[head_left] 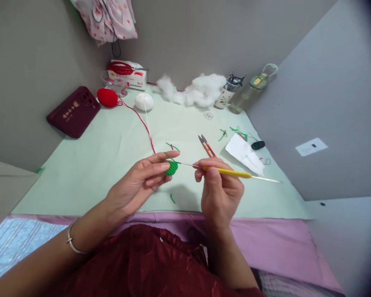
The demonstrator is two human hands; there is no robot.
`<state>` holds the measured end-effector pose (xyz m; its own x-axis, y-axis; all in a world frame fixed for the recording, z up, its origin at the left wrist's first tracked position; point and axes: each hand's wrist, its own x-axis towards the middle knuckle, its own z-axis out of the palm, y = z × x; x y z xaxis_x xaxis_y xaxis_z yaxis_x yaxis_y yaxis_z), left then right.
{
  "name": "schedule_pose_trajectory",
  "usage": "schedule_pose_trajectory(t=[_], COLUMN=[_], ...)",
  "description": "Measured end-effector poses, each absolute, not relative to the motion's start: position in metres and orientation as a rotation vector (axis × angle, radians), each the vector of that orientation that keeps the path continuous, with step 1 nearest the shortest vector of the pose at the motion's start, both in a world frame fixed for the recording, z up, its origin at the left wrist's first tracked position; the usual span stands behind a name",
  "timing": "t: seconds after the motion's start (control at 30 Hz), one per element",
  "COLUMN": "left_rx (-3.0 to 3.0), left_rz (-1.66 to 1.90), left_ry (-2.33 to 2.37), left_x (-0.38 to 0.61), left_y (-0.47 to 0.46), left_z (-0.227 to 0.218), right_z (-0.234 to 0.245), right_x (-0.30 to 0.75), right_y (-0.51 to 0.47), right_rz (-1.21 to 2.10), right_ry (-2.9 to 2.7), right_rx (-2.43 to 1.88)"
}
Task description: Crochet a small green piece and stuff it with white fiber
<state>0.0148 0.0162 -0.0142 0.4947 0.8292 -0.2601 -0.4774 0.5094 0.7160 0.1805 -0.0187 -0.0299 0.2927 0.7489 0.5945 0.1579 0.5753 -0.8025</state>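
Observation:
My left hand pinches a small green crocheted piece between thumb and fingers, above the pale green table. My right hand is closed on a yellow-handled crochet hook, whose metal tip points left into the green piece. A green yarn strand runs from the piece over my left forefinger. Orange thread snips lie just beyond my right hand.
At the back are a red yarn ball, a white yarn ball, white stuffing, a dark red box, a tissue box, a pen cup and a bottle. A white paper and green yarn scraps lie right.

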Motion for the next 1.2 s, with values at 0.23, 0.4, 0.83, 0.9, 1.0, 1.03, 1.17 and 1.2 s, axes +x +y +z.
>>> schedule_pose_trajectory(t=[0.23, 0.4, 0.83, 0.9, 1.0, 1.03, 1.17, 1.2], left_rx=[0.968, 1.052, 1.102, 1.11, 1.067, 1.052, 1.055, 1.064], left_rz=[0.961, 0.994, 1.04, 1.053, 1.033, 1.021, 0.989, 0.983], left_ry=[0.764, 0.831, 0.849, 0.87, 0.847, 0.832, 0.807, 0.806], left_x=[0.016, 0.013, 0.012, 0.012, 0.012, 0.012, 0.012, 0.012], left_y=[0.008, 0.007, 0.007, 0.007, 0.007, 0.007, 0.008, 0.008], left_z=[-0.018, -0.018, -0.023, -0.023, -0.02, -0.019, -0.018, -0.018], right_z=[-0.03, -0.033, -0.026, -0.028, -0.028, -0.027, -0.024, -0.024], right_x=[0.18, 0.184, 0.183, 0.182, 0.181, 0.181, 0.182, 0.181], right_y=[-0.017, -0.016, -0.03, -0.031, -0.03, -0.029, -0.027, -0.027], right_rz=[0.7, 0.813, 0.427, 0.335, 0.424, 0.495, 0.619, 0.612], right_ry=[-1.235, -1.158, -1.446, -1.476, -1.414, -1.372, -1.268, -1.269], right_rx=[-0.942, -0.874, -0.976, -0.935, -0.918, -0.923, -0.933, -0.938])
